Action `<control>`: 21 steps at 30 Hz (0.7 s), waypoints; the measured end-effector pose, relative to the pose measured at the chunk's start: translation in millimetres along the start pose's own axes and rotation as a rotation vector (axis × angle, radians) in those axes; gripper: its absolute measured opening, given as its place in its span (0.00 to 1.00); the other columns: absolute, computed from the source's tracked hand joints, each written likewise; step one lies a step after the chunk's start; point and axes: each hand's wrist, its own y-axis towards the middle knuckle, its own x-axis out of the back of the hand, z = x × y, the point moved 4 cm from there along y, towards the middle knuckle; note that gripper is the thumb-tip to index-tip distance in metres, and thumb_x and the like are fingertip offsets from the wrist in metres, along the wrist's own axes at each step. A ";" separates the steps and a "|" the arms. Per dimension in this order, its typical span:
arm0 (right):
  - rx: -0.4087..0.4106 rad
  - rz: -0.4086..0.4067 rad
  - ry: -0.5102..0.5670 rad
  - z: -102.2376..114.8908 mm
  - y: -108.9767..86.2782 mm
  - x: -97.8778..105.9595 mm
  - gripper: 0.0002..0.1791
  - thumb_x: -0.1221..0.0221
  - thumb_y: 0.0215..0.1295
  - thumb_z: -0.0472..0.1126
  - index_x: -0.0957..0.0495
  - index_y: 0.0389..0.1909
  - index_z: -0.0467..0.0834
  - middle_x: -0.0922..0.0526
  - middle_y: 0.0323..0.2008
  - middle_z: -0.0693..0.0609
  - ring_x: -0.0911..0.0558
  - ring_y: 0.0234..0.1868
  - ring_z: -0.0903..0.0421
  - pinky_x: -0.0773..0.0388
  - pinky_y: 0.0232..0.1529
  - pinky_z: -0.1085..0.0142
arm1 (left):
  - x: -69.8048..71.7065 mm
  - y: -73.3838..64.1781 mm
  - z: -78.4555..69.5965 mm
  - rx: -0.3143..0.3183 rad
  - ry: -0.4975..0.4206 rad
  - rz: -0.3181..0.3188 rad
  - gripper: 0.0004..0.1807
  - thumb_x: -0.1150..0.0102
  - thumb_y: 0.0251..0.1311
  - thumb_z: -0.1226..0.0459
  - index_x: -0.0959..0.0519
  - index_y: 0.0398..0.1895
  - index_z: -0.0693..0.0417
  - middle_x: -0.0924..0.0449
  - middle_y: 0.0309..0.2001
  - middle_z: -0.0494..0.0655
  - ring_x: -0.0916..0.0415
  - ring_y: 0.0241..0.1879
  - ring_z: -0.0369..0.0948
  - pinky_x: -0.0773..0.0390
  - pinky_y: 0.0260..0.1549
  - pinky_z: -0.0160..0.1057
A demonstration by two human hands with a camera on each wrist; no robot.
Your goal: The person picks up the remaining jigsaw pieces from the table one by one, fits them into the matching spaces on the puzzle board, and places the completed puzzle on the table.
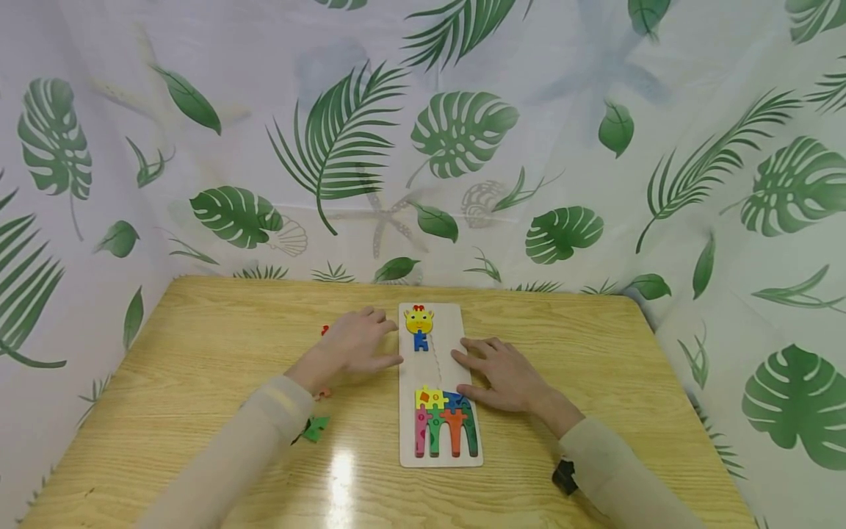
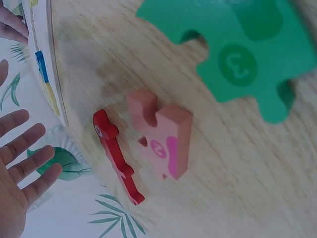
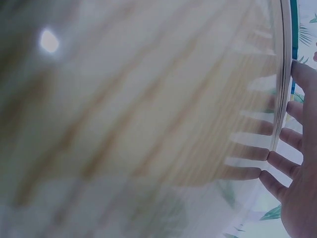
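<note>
1. Nearest the person, a loose green piece (image 1: 316, 428) lies flat on the wooden table (image 1: 198, 345) beside the left sleeve; in the left wrist view it shows a printed 3 (image 2: 237, 67). A pink piece (image 2: 163, 141) stands on edge just beside it, with a thin red piece (image 2: 116, 156) close by. A small dark object (image 1: 564, 476) sits by the right sleeve; what it is cannot be told.

2. The puzzle board (image 1: 439, 441) lies lengthwise at the table's middle. Its near end holds fitted coloured leg pieces (image 1: 444, 430).

3. These pieces look like painted wood: light, stiff, thick enough to stand up, and probably a little slick on the glossy table. By my judgement a pinch across the two flat faces or the straight edges holds best, clear of the thin tabs.

4. The right hand (image 1: 505, 375) lies flat, fingers straight and spread, fingertips touching the board's right edge; it holds nothing. The right wrist view shows the same fingers (image 3: 297, 139) against the board's rim.

5. The left hand (image 1: 357, 342) rests palm-down at the board's left edge, fingers loosely extended, thumb toward the board, gripping nothing. Another small red piece (image 1: 324, 330) peeks out just left of it.

6. At the board's far end sit the yellow giraffe head (image 1: 419, 319) and a blue neck piece (image 1: 421, 342) below it; the stretch between neck and legs is unfilled.

7. Beyond the table hangs a leaf-printed curtain (image 1: 463, 132).
</note>
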 end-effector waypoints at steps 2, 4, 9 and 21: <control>0.001 -0.002 0.001 -0.2 -0.1 -0.1 0.38 0.47 0.74 0.69 0.31 0.78 0.56 0.30 0.78 0.47 0.28 0.72 0.42 0.27 0.71 0.41 | 0.8 -2.2 1.8 0.002 -0.010 -0.005 0.37 0.44 0.68 0.34 0.21 0.68 0.49 0.18 0.61 0.53 0.21 0.58 0.50 0.14 0.54 0.50; 0.003 -0.005 0.003 -0.3 -0.2 0.0 0.38 0.47 0.74 0.69 0.31 0.78 0.56 0.30 0.78 0.47 0.28 0.72 0.42 0.27 0.71 0.41 | 1.9 -4.3 3.9 0.007 -0.024 -0.012 0.37 0.44 0.68 0.34 0.21 0.68 0.49 0.18 0.61 0.53 0.21 0.59 0.51 0.15 0.55 0.51; 0.007 -0.009 0.005 -0.3 -0.6 0.8 0.38 0.46 0.74 0.69 0.31 0.78 0.56 0.30 0.78 0.47 0.27 0.72 0.42 0.27 0.71 0.40 | 7.4 -9.8 8.4 0.027 -0.041 -0.027 0.38 0.45 0.69 0.34 0.22 0.70 0.49 0.19 0.64 0.54 0.21 0.62 0.52 0.16 0.58 0.52; 0.009 -0.002 0.005 0.8 -0.8 3.0 0.37 0.47 0.74 0.69 0.30 0.78 0.56 0.30 0.78 0.46 0.28 0.73 0.41 0.27 0.71 0.40 | 20.8 -25.3 8.9 0.014 -0.029 -0.099 0.39 0.45 0.68 0.33 0.22 0.69 0.52 0.17 0.61 0.54 0.20 0.58 0.52 0.14 0.53 0.52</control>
